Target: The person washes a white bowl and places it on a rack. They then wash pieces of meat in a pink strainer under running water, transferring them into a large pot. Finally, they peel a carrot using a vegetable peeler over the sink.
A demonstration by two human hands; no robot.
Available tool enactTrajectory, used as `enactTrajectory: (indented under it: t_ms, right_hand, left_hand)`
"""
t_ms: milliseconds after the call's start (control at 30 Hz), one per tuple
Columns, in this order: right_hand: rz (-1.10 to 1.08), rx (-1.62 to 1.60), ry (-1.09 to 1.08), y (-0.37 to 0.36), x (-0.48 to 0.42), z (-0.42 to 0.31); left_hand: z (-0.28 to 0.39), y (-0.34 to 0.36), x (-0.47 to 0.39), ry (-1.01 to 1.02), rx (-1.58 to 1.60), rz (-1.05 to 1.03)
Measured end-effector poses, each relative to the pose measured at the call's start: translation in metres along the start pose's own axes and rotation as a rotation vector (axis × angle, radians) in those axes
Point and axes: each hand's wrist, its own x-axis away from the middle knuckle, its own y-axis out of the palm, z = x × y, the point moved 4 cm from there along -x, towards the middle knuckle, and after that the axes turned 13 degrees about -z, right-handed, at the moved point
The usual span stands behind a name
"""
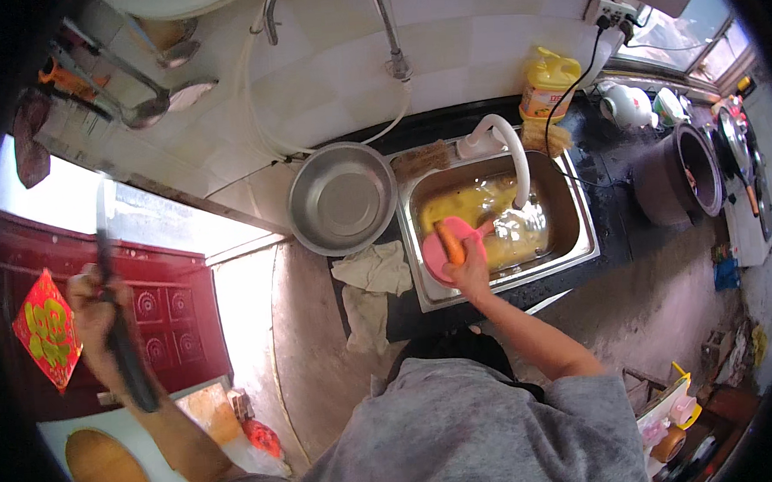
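Raised out to the side, my left hand (98, 318) grips a knife (125, 356) by its dark handle, the blade pointing up and blurred. Over the near left part of the metal sink (586, 232), my right hand (471, 273) holds an orange carrot (449, 243). Just under the carrot is a pink plastic dipper (433, 258), partly hidden by the hand; whether the fingers touch it I cannot tell. Yellowish water (455, 205) lies in the sink, and a white curved faucet (518, 151) reaches over it.
Left of the sink sits a metal basin (342, 197), with a rag (374, 267) at the counter edge. Behind stands a yellow jug (550, 85). A dark pot (670, 170) is on the right, and a black cord (564, 97) crosses the counter. Ladles (148, 112) hang upper left.
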Motion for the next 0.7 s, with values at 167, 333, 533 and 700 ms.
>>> enactTrajectory:
  t_ms: [167,333,533,700]
  right_hand:
    - [-0.158,0.275,0.037,0.011,-0.029,0.085]
    - [-0.279,0.333,0.073,0.002,-0.023,0.062]
    - [0.277,-0.110,-0.027,-0.093,-0.024,0.026]
    - [0.107,-0.296,-0.019,-0.109,0.000,0.009]
  left_hand:
    - [-0.105,0.074,0.065,-0.300,-0.637,0.009]
    - [-0.133,0.135,0.100,-0.367,-0.925,-0.184]
    - [-0.143,0.182,0.095,-0.215,-0.952,-0.305]
    - [-0.187,0.166,0.098,-0.408,-0.855,-0.173]
